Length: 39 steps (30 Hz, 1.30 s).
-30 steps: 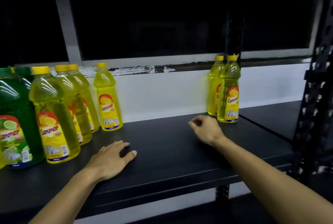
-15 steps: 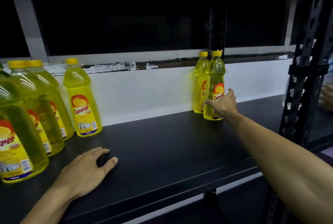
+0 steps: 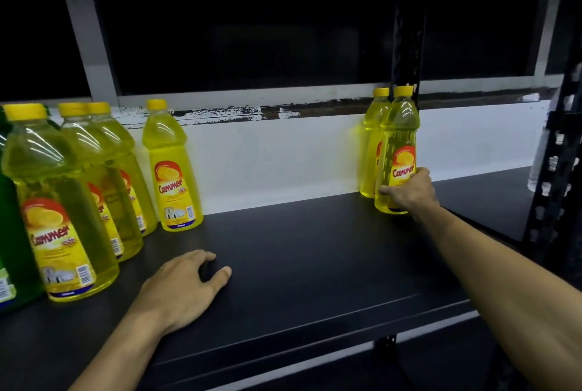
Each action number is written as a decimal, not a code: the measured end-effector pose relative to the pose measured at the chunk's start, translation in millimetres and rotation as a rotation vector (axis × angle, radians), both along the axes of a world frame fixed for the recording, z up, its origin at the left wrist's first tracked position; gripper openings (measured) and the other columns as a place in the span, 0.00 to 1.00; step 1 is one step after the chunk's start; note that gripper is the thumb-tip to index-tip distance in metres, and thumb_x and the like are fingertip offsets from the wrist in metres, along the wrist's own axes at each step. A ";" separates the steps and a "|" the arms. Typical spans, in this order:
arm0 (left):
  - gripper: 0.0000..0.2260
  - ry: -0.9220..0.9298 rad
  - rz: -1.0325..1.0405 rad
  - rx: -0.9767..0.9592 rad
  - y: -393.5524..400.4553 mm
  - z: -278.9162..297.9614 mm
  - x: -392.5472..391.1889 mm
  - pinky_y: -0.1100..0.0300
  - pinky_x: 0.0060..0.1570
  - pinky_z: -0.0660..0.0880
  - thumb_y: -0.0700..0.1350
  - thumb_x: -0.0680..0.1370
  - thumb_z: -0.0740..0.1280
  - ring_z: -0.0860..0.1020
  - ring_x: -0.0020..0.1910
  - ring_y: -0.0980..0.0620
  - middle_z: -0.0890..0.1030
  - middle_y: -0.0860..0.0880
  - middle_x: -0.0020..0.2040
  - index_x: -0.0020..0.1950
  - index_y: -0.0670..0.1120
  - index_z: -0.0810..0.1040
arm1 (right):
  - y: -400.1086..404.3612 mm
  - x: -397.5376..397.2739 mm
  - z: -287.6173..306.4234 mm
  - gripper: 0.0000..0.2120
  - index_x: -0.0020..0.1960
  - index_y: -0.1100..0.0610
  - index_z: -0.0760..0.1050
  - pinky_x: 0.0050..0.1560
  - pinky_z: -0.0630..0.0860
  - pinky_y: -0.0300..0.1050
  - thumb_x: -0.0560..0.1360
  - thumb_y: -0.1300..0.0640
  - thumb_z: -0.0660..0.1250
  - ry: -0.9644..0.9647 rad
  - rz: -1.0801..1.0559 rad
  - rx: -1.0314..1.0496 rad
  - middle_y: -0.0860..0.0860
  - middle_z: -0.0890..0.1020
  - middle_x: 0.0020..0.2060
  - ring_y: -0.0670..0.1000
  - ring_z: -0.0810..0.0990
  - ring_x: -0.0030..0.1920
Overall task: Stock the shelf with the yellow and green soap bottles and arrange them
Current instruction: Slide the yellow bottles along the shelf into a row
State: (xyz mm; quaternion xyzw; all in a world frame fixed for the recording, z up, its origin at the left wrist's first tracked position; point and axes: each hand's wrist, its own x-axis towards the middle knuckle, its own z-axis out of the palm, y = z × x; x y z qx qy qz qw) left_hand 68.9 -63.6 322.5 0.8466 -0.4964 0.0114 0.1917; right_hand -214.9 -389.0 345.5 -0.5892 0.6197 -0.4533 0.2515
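Note:
Two small yellow soap bottles stand upright at the back right of the black shelf (image 3: pixel 315 249). My right hand (image 3: pixel 409 190) grips the lower body of the front one (image 3: pixel 398 138); the second bottle (image 3: pixel 371 138) stands just behind it. My left hand (image 3: pixel 185 286) rests palm down on the shelf, fingers relaxed, holding nothing. At the left stand three large yellow bottles (image 3: pixel 53 195) in a file, a smaller yellow bottle (image 3: pixel 171 164) near the wall, and a green bottle (image 3: pixel 12 233) cut off by the frame edge.
A white wall strip (image 3: pixel 283 154) runs behind the shelf. A black perforated upright (image 3: pixel 407 22) rises behind the right bottles, another upright (image 3: pixel 557 170) stands at the far right. A second shelf board (image 3: pixel 491 195) continues to the right.
My right hand reached from the shelf's middle to the front right bottle and closed round its lower body. My left hand stayed flat on the shelf. The view shifted.

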 end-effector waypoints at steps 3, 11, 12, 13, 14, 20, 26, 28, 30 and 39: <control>0.25 0.008 -0.005 0.005 0.1 -1.1 0.9 0.54 0.64 0.67 0.66 0.77 0.58 0.67 0.71 0.54 0.69 0.59 0.72 0.71 0.57 0.70 | 15.7 6.5 0.4 0.46 0.69 0.56 0.59 0.60 0.73 0.63 0.61 0.43 0.80 0.027 0.003 -0.002 0.57 0.71 0.63 0.61 0.72 0.63; 0.26 0.015 -0.008 0.017 1.5 -3.5 1.9 0.54 0.65 0.67 0.66 0.78 0.58 0.68 0.71 0.52 0.69 0.57 0.73 0.72 0.55 0.70 | 86.9 31.9 -4.4 0.51 0.72 0.58 0.60 0.62 0.71 0.61 0.59 0.35 0.78 0.164 0.096 -0.047 0.58 0.67 0.64 0.62 0.68 0.66; 0.25 0.016 -0.004 0.015 1.9 -3.3 1.5 0.54 0.65 0.68 0.65 0.78 0.58 0.68 0.70 0.52 0.70 0.57 0.72 0.71 0.55 0.70 | 97.3 35.1 -5.9 0.52 0.72 0.59 0.60 0.62 0.71 0.61 0.59 0.34 0.77 0.178 0.118 -0.051 0.58 0.67 0.64 0.62 0.67 0.66; 0.25 0.016 0.001 0.011 2.2 -3.0 1.2 0.55 0.64 0.68 0.65 0.78 0.58 0.69 0.69 0.53 0.71 0.56 0.71 0.71 0.55 0.71 | 108.0 38.5 -7.3 0.52 0.71 0.59 0.61 0.63 0.71 0.62 0.58 0.33 0.77 0.174 0.132 -0.063 0.58 0.67 0.65 0.63 0.67 0.66; 0.24 0.016 0.005 0.007 2.2 -2.6 1.1 0.55 0.63 0.69 0.64 0.78 0.59 0.70 0.68 0.52 0.73 0.56 0.70 0.70 0.55 0.71 | 119.0 42.4 -8.7 0.53 0.70 0.60 0.61 0.62 0.71 0.62 0.58 0.33 0.77 0.162 0.144 -0.078 0.58 0.67 0.65 0.63 0.67 0.66; 0.22 -0.011 0.025 -0.004 5.7 -1.7 -1.7 0.54 0.61 0.70 0.61 0.79 0.58 0.71 0.67 0.51 0.75 0.53 0.67 0.69 0.53 0.73 | 173.6 69.6 -7.6 0.49 0.65 0.57 0.61 0.56 0.74 0.58 0.57 0.32 0.77 0.123 0.336 -0.037 0.53 0.73 0.56 0.59 0.76 0.59; 0.19 -0.066 0.113 -0.017 10.4 0.3 -3.9 0.53 0.57 0.71 0.60 0.80 0.58 0.74 0.62 0.49 0.78 0.51 0.62 0.65 0.52 0.75 | 221.3 101.7 -3.8 0.41 0.57 0.50 0.59 0.54 0.75 0.54 0.58 0.30 0.74 0.180 0.507 -0.019 0.48 0.74 0.49 0.56 0.78 0.55; 0.18 -0.079 0.158 -0.028 10.9 0.4 -3.8 0.53 0.56 0.71 0.60 0.80 0.58 0.75 0.61 0.48 0.79 0.51 0.60 0.63 0.52 0.76 | 234.5 111.8 -3.8 0.40 0.56 0.49 0.59 0.53 0.73 0.51 0.58 0.29 0.73 0.197 0.528 -0.023 0.47 0.74 0.49 0.54 0.78 0.55; 0.18 -0.086 0.186 -0.033 10.8 0.1 -3.5 0.53 0.55 0.71 0.59 0.80 0.57 0.75 0.60 0.48 0.79 0.50 0.60 0.63 0.51 0.77 | 245.2 120.3 -3.3 0.40 0.58 0.49 0.59 0.50 0.71 0.49 0.58 0.28 0.73 0.214 0.549 -0.029 0.46 0.73 0.48 0.53 0.78 0.54; 0.14 -0.117 0.221 -0.056 9.9 -1.6 -0.2 0.52 0.52 0.73 0.48 0.82 0.54 0.77 0.57 0.46 0.80 0.48 0.58 0.59 0.48 0.77 | 243.9 126.6 -6.8 0.41 0.62 0.44 0.60 0.59 0.75 0.52 0.58 0.28 0.73 0.180 0.753 -0.011 0.42 0.76 0.54 0.48 0.78 0.56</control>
